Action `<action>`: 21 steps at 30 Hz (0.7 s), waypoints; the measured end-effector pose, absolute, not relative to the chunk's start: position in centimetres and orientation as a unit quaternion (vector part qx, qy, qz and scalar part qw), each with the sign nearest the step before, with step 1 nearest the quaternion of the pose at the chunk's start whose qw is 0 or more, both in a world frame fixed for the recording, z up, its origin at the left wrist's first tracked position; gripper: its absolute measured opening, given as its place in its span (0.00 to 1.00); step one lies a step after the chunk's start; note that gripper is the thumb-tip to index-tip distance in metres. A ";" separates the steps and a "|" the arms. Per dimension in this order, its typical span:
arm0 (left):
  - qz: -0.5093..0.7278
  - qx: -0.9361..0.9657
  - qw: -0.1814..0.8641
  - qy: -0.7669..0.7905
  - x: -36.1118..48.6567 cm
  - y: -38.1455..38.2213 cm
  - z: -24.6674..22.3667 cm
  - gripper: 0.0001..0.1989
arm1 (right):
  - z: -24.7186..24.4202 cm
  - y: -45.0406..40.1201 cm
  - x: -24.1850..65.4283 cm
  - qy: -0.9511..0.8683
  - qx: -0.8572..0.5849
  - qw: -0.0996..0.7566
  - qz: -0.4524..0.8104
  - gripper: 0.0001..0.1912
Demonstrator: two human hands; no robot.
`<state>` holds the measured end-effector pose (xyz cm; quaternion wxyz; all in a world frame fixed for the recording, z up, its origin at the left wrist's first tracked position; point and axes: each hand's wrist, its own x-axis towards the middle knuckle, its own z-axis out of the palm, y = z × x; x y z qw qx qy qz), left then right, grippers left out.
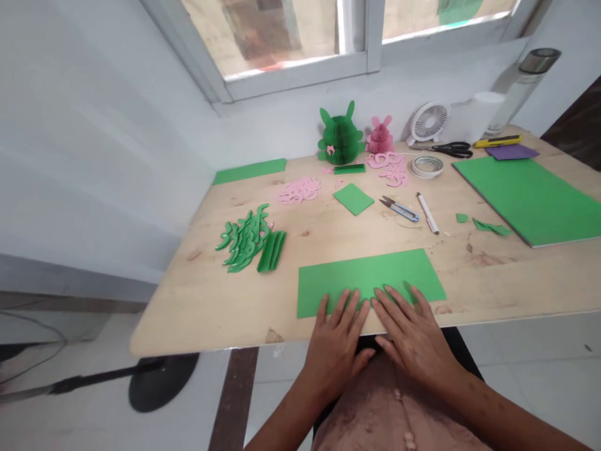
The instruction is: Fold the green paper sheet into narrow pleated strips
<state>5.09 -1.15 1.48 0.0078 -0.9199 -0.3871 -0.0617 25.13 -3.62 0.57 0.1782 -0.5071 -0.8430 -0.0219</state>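
Note:
My left hand (pixel 337 346) and my right hand (pixel 413 332) lie flat, fingers spread, on the near edge of a rectangular green paper sheet (pixel 366 279). Their fingertips rest on the sheet, and the heels of both hands sit on the wooden table (pixel 488 275) near its front edge. Neither hand holds anything. To the left lie a folded green paper strip (pixel 271 250) and a heap of wavy green paper cut-outs (pixel 244 241). Beyond the sheet are a small green paper square (pixel 354 198), thread snips (pixel 399 208) and a white marker (pixel 427 213).
Green and pink honeycomb paper figures (pixel 340 134) stand against the wall, beside pink paper scraps (pixel 299 190). To the right are black scissors (pixel 451 149), a tape roll (pixel 427 166), a yellow utility knife (pixel 498 141) and a large green sheet (pixel 530 197). A wall borders the table's left side.

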 end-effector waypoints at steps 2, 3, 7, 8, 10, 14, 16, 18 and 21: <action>-0.058 -0.921 0.003 -0.386 5.0 -1.2 1.5 0.32 | 0.6 -4.0 25.7 -0.839 -0.514 0.176 -0.023 0.26; -0.058 -0.921 0.002 -0.386 5.0 -1.2 1.6 0.32 | 0.6 -4.2 26.0 -0.836 -0.519 0.176 -0.025 0.26; -0.051 -0.920 -0.004 -0.389 5.2 -1.2 1.7 0.33 | 0.7 -5.0 27.4 -0.822 -0.541 0.174 -0.031 0.25; -0.048 -0.919 -0.006 -0.391 5.2 -1.2 1.7 0.33 | 0.7 -5.1 27.8 -0.819 -0.546 0.175 -0.032 0.24; -0.044 -0.919 -0.007 -0.391 5.2 -1.2 1.7 0.34 | 0.8 -5.5 28.6 -0.812 -0.555 0.177 -0.032 0.24; -0.047 -0.920 -0.003 -0.389 5.2 -1.1 1.6 0.35 | 1.3 -6.0 30.2 -0.785 -0.592 0.177 -0.038 0.24; -0.052 -0.919 0.001 -0.390 5.1 -1.1 1.5 0.35 | 1.5 -6.3 31.0 -0.775 -0.607 0.171 -0.046 0.24; -0.057 -0.919 0.005 -0.391 5.0 -1.1 1.3 0.34 | 1.6 -6.5 31.8 -0.769 -0.615 0.162 -0.060 0.24; -0.063 -0.919 0.009 -0.389 5.0 -1.0 1.1 0.34 | 1.7 -7.0 33.1 -0.761 -0.625 0.155 -0.080 0.27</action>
